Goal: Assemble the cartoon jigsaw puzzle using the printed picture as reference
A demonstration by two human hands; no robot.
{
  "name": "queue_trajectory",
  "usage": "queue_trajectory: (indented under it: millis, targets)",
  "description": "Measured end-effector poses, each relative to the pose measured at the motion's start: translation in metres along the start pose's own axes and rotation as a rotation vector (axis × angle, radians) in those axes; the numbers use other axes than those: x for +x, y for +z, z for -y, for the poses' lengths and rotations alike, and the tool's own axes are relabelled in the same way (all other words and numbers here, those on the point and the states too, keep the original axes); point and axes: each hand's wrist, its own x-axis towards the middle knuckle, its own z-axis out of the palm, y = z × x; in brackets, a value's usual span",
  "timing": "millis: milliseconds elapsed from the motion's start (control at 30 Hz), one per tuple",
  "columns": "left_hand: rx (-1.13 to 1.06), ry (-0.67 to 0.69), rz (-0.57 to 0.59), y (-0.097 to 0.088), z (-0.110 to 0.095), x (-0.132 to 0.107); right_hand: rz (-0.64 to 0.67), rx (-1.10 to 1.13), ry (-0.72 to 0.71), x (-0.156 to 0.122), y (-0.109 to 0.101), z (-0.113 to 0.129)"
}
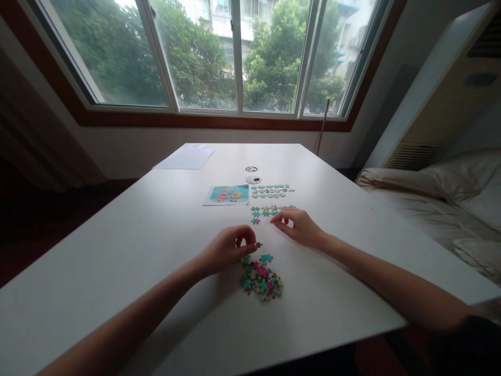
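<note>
Between the thumb and fingertips of my left hand [230, 245] is a dark jigsaw puzzle piece [259, 245], above the near part of the table. Just below it lies a heap of mixed jigsaw pieces [263, 282] in teal, pink, yellow and white, with a loose teal piece [266, 258] at its top edge. My right hand [297, 225] is closed in a pinch beside the nearer rows of laid-out pieces [265, 212], covering part of them. Whatever its fingertips may hold is hidden. Farther rows of pieces [268, 191] lie spread out beyond.
A picture sheet [229, 195] with colourful cartoon figures lies left of the rows. Two small round items [253, 180] are behind it, and white paper [186, 157] rests at the far left of the white table [129, 230]. A sofa [430, 198] stands to the right.
</note>
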Motion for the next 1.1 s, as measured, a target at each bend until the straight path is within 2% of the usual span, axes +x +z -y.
queue_trajectory:
  millis: [233, 500, 700, 833, 933, 1100]
  targets:
    - [-0.4, -0.167, -0.16, 0.002, -0.005, 0.004, 0.037, 0.114, 0.004, -0.006, 0.011, 0.028]
    - [-0.597, -0.249, -0.183, 0.01, -0.015, 0.001, -0.022, 0.175, 0.1, -0.007, 0.012, 0.034]
    - [-0.572, -0.276, -0.172, 0.011, -0.015, 0.001, -0.024, 0.195, 0.107, -0.008, 0.014, 0.039]
    - [-0.554, -0.22, -0.158, 0.011, -0.015, 0.002, -0.013, 0.202, 0.103, -0.006, 0.013, 0.039]
    - [-0.462, -0.188, -0.17, 0.007, -0.014, 0.003, -0.07, 0.199, 0.141, -0.003, 0.005, 0.03]
    - [-0.316, -0.216, -0.216, -0.002, -0.005, 0.003, -0.175, 0.216, 0.236, 0.001, -0.013, 0.002]
